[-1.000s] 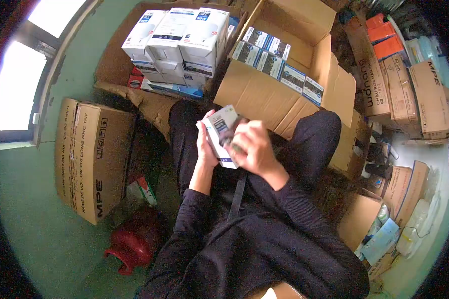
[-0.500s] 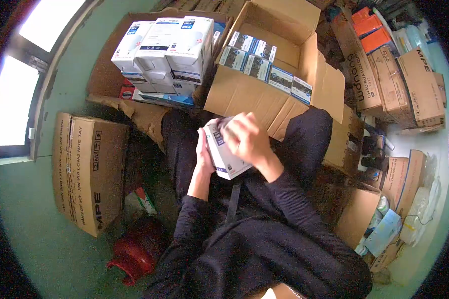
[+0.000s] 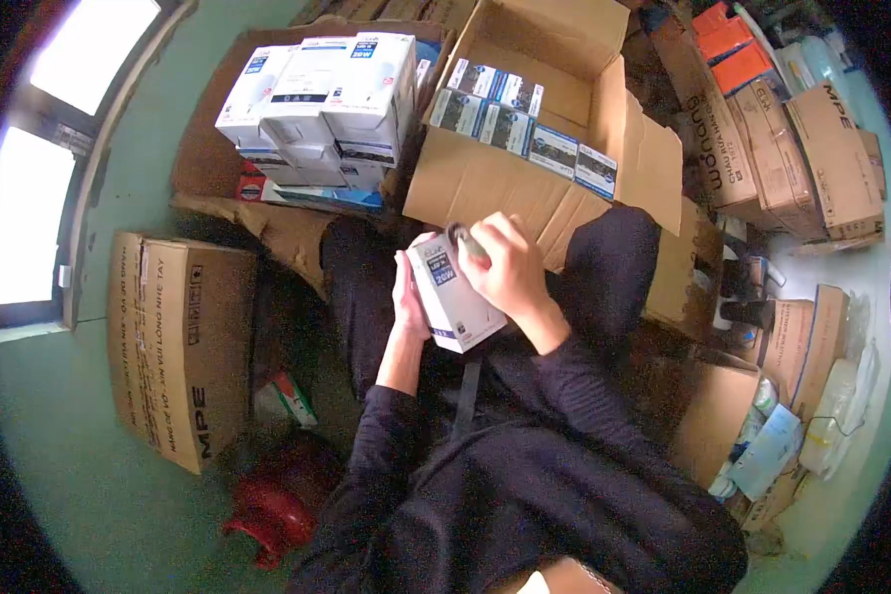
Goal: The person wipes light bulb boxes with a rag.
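A white bulb box (image 3: 455,302) marked 20W is held upright but tilted above my lap. My left hand (image 3: 408,297) grips it along its left side. My right hand (image 3: 508,267) is closed round a small dark object with a rounded end (image 3: 458,236), at the top right edge of the box; what the object is cannot be made out. Beyond my knees, an open carton (image 3: 505,193) holds several small blue-and-white boxes (image 3: 552,150). Left of it, another open carton (image 3: 203,163) holds stacked white bulb boxes (image 3: 371,89).
A closed MPE carton (image 3: 183,346) stands at the left, with a red object (image 3: 277,500) below it. More cartons (image 3: 832,163) and orange boxes (image 3: 738,59) are piled at the right. An open carton (image 3: 713,426) with packets sits at the lower right.
My right hand has shifted slightly and turned at the box's top, so the dark object in it now shows more clearly. The bulb box stays in my left hand.
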